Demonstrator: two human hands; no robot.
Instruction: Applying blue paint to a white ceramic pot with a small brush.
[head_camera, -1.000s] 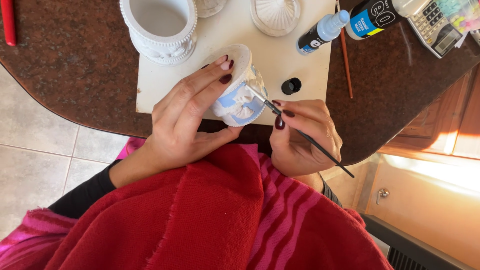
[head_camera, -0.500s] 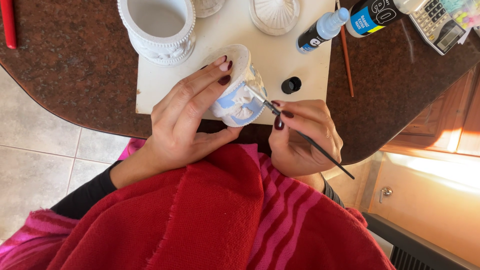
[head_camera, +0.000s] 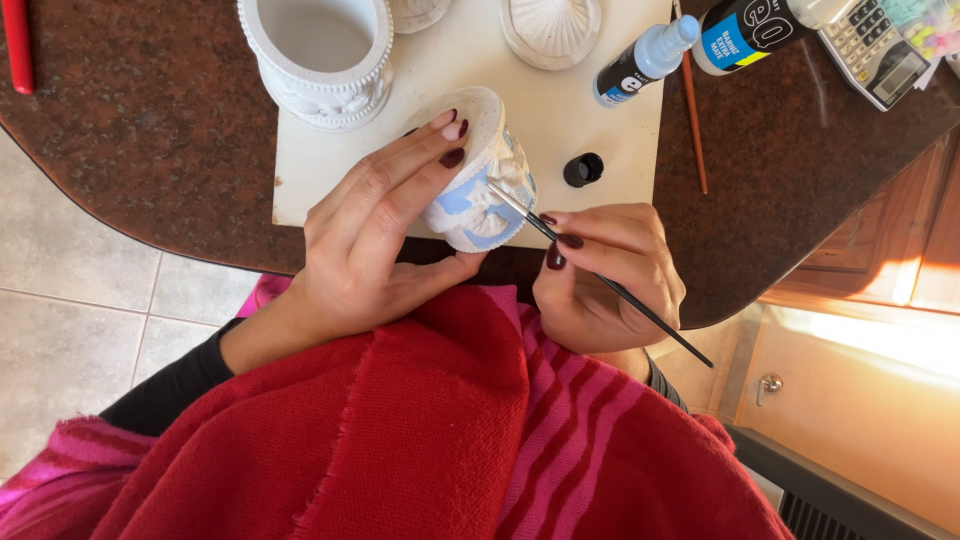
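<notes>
1. I see my left hand (head_camera: 385, 235) gripping a small white-and-blue relief plaster pot (head_camera: 480, 175) tipped on its side, at the near edge of the white rectangular board (head_camera: 600, 150) lying on the dark speckled stone tabletop (head_camera: 150, 130).
2. My right hand (head_camera: 600, 275), right of the pot, holds a thin black-handled paintbrush (head_camera: 600, 280), its tip touching the pot.
3. Behind the pot, a large white beaded plaster jar (head_camera: 320, 55) stands on the board.
4. A small black round cap (head_camera: 583, 169) lies right of the pot, and a blue-capped paint bottle (head_camera: 645, 60) lies behind that cap.
5. A grey calculator (head_camera: 875, 50) sits far right.
</notes>
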